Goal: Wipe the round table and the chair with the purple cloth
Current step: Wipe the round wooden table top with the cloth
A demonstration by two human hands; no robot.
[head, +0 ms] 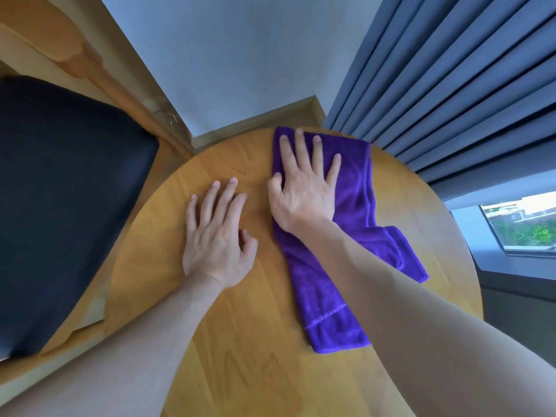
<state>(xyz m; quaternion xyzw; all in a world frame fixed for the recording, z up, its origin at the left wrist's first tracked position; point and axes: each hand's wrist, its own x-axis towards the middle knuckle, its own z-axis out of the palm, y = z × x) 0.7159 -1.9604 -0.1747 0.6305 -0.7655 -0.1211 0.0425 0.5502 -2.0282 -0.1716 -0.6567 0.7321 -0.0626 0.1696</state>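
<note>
Purple cloth (346, 251) lies flat on the bench (240, 326) under the right hand (304, 188), fingers straight, pressing. Left hand (215, 236) rests flat beside it, holding nothing. Judged: bench wipe underway; chair (60, 191), left of both hands, outstanding.

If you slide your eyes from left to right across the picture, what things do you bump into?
black chair seat → left hand → right hand on the purple cloth → blue curtain → window
</note>
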